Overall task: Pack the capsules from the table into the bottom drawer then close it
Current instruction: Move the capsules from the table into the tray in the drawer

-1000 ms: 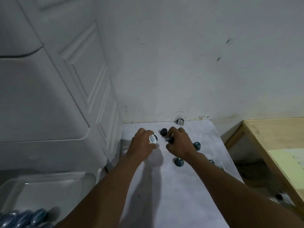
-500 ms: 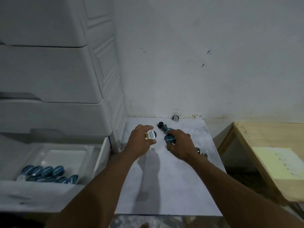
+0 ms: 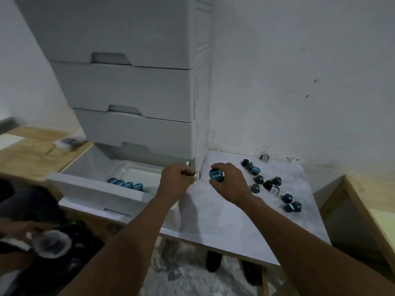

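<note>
Left hand [image 3: 174,184] and right hand [image 3: 229,184] each pinch a capsule [image 3: 216,175]; perhaps four lie in the open bottom drawer [image 3: 96,189], nine o'clock; many capsules [image 3: 269,184] remain, three o'clock.

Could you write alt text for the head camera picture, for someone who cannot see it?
A person's left hand and right hand each hold a capsule beside the open bottom drawer of a white drawer unit, where a row of blue capsules lies. More capsules sit scattered on the white table.
</note>
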`<action>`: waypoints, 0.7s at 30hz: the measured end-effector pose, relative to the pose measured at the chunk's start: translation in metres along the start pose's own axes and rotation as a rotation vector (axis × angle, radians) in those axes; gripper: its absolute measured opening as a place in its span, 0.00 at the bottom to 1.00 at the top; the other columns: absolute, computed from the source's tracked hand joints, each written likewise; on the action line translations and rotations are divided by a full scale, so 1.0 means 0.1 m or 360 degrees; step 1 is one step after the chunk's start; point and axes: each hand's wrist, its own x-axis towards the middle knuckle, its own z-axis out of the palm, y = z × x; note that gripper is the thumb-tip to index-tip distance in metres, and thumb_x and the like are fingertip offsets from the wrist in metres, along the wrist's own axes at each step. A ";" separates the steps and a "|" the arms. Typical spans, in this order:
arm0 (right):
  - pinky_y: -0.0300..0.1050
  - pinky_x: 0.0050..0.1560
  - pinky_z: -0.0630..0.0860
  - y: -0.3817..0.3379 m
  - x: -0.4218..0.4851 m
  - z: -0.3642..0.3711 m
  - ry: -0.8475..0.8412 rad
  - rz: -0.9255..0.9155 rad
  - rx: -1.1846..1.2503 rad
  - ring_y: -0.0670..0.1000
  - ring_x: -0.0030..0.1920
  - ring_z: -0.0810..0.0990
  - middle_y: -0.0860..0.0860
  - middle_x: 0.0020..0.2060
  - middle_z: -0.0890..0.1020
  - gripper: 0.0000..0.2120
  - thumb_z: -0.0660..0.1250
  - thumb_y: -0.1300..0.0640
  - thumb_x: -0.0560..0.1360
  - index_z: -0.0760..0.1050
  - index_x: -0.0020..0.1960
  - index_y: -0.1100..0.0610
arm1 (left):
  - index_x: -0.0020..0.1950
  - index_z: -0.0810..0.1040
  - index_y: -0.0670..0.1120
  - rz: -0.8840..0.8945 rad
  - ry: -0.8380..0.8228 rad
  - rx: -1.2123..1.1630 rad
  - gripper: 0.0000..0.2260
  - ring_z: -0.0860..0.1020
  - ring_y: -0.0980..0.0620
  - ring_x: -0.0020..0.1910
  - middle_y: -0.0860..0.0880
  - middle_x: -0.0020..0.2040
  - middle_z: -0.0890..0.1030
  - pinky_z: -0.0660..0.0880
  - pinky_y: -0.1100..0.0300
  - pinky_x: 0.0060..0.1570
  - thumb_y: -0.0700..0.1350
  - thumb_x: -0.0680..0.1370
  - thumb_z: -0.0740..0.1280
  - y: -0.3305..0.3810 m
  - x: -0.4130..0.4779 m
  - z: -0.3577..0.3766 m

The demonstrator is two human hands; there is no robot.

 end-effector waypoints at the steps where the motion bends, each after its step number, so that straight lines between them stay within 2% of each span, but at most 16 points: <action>1: 0.40 0.54 0.69 -0.10 0.00 0.07 -0.0018 -0.0028 0.0010 0.54 0.56 0.76 0.55 0.56 0.78 0.19 0.70 0.57 0.72 0.74 0.62 0.55 | 0.44 0.84 0.43 -0.0007 0.0061 0.0071 0.06 0.80 0.54 0.40 0.48 0.42 0.85 0.73 0.66 0.44 0.36 0.69 0.73 -0.06 0.01 -0.08; 4: 0.44 0.54 0.73 -0.33 -0.02 0.33 -0.0033 -0.0008 0.0074 0.56 0.53 0.79 0.56 0.53 0.81 0.15 0.70 0.59 0.71 0.77 0.58 0.59 | 0.43 0.85 0.42 -0.0102 0.0226 0.0150 0.06 0.81 0.52 0.42 0.46 0.42 0.85 0.69 0.69 0.43 0.36 0.69 0.70 -0.22 0.02 -0.21; 6: 0.52 0.55 0.77 -0.38 0.00 0.52 0.0006 0.0107 0.0202 0.58 0.50 0.81 0.58 0.50 0.82 0.14 0.71 0.59 0.70 0.78 0.55 0.60 | 0.43 0.85 0.41 -0.0111 0.0272 0.0084 0.05 0.81 0.53 0.42 0.44 0.42 0.85 0.67 0.73 0.40 0.36 0.69 0.71 -0.26 0.07 -0.21; 9: 0.55 0.54 0.79 -0.44 0.24 0.62 0.0128 0.0311 0.0365 0.58 0.49 0.82 0.57 0.51 0.82 0.17 0.74 0.59 0.68 0.78 0.56 0.59 | 0.43 0.85 0.40 -0.0084 0.0297 -0.0023 0.05 0.79 0.55 0.38 0.44 0.41 0.85 0.67 0.74 0.38 0.35 0.69 0.71 -0.25 0.32 -0.36; 11: 0.55 0.55 0.79 -0.49 0.30 0.70 0.0132 0.0404 0.0415 0.58 0.50 0.82 0.57 0.53 0.81 0.19 0.75 0.59 0.68 0.77 0.58 0.58 | 0.44 0.85 0.40 -0.0116 0.0278 -0.0013 0.06 0.78 0.56 0.37 0.45 0.41 0.85 0.70 0.71 0.40 0.35 0.69 0.71 -0.38 0.40 -0.50; 13: 0.55 0.55 0.79 -0.55 0.31 0.79 0.0174 0.0423 0.0420 0.58 0.50 0.81 0.56 0.53 0.81 0.18 0.74 0.60 0.69 0.77 0.58 0.57 | 0.46 0.84 0.41 -0.0113 0.0232 -0.0084 0.07 0.80 0.54 0.39 0.45 0.42 0.85 0.77 0.62 0.47 0.34 0.69 0.71 -0.54 0.47 -0.59; 16: 0.55 0.52 0.81 -0.67 0.33 0.93 0.0152 0.0397 0.0459 0.57 0.48 0.82 0.54 0.52 0.80 0.18 0.72 0.63 0.70 0.77 0.59 0.55 | 0.49 0.84 0.41 -0.0128 0.0116 -0.0193 0.09 0.83 0.49 0.43 0.43 0.44 0.85 0.79 0.54 0.52 0.35 0.69 0.71 -0.72 0.58 -0.68; 19: 0.52 0.49 0.82 -0.84 0.40 1.10 0.0125 0.0325 0.0429 0.56 0.43 0.82 0.51 0.47 0.79 0.15 0.68 0.66 0.73 0.79 0.59 0.57 | 0.50 0.84 0.40 -0.0217 0.0002 -0.0366 0.09 0.83 0.45 0.45 0.41 0.46 0.84 0.81 0.51 0.48 0.34 0.72 0.69 -0.86 0.70 -0.80; 21: 0.51 0.48 0.82 -0.95 0.44 1.20 0.0116 0.0231 0.0346 0.56 0.42 0.83 0.54 0.50 0.82 0.14 0.68 0.65 0.74 0.80 0.58 0.57 | 0.50 0.83 0.40 -0.0333 -0.0078 -0.0538 0.08 0.83 0.44 0.44 0.40 0.47 0.84 0.82 0.52 0.43 0.33 0.73 0.68 -0.95 0.75 -0.90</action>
